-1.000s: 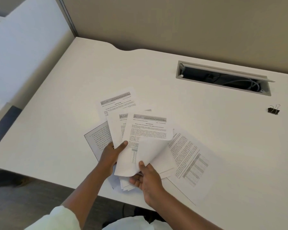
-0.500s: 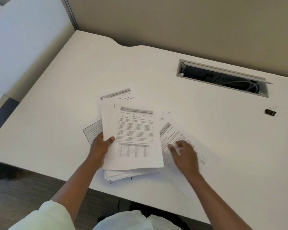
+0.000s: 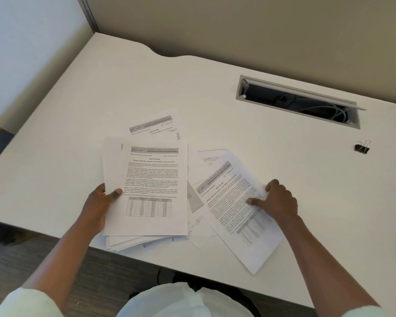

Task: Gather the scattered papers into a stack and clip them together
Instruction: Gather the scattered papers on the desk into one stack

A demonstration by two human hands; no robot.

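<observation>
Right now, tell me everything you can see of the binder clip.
The binder clip is small, with a black body and two thin silvery wire handles that stick up toward the back. It looks like metal. It lies by itself on the white desk, far right, in front of the right end of the cable slot. Nothing touches it: neither hand nor any paper is near, and it clips nothing yet.

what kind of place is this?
Likely an office cubicle: a white desk hemmed by partition panels, a cable slot cut into the desktop, plus printed papers and a binder clip.
</observation>
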